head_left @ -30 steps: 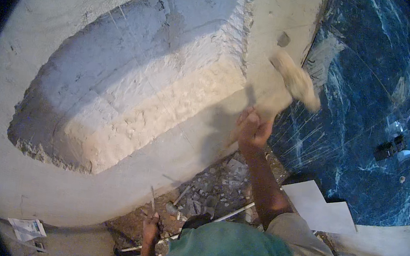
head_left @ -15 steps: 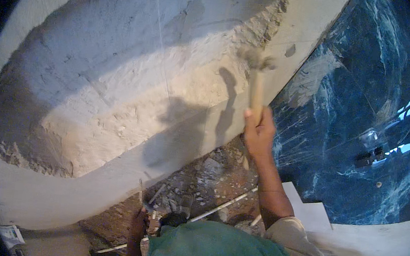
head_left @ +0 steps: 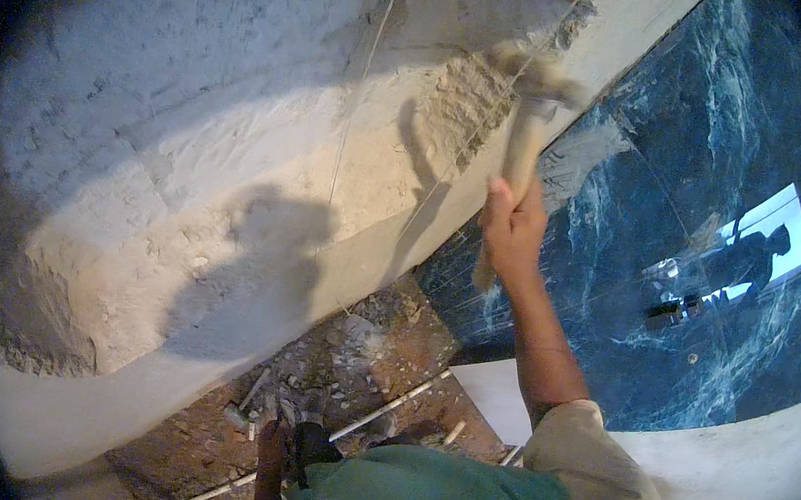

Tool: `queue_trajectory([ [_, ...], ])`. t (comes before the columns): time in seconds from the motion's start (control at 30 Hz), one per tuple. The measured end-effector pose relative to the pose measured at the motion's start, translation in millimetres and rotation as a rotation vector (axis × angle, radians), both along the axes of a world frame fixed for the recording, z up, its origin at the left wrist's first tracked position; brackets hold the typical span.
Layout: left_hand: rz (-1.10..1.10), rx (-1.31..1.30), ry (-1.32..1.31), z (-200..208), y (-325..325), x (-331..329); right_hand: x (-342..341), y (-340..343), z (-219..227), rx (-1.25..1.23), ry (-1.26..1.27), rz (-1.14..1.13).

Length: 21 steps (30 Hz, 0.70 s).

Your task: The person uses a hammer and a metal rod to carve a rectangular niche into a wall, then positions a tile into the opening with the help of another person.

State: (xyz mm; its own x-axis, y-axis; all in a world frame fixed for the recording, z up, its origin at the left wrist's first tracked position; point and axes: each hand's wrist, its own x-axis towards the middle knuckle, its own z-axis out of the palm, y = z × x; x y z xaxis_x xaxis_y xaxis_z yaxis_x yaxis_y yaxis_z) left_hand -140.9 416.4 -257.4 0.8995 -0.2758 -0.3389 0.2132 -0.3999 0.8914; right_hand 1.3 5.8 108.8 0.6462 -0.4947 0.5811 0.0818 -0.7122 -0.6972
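Observation:
My right hand is wrapped round the wooden handle of a hammer. The hammer's head is smeared by motion and appears over the rough, chipped edge of a hollow in the pale plastered wall. Whether it touches the wall, I cannot tell. Down at the lower left, my left hand hangs in shadow beside my body. Its fingers are too dark to make out, and nothing in it can be seen clearly.
A glossy dark blue marbled panel covers the wall at right, with a pale board below it. Thin strings cross the hollow. Rubble and white pipes lie on the brown floor.
The view has shifted, bringing the chipped wall edge closer. My right hand has risen slightly with the hammer, whose head now appears higher and farther right. My left hand stays low.

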Motion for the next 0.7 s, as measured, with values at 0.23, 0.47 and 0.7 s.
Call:
queue_trajectory([
  [0.23, 0.098, -0.215, 0.334, 25.8, -42.6, -29.2, -14.1, -42.0, -87.9, -0.014, 0.617, -0.092],
  [0.47, 0.442, -0.619, 0.62, 45.2, -88.9, -57.1, -11.2, 8.5, 4.1, -0.178, 0.049, 0.029],
  [0.7, 0.51, -0.681, 0.833, -31.7, -102.0, -88.9, -16.5, -43.8, -53.0, -0.213, 0.482, -0.064],
])
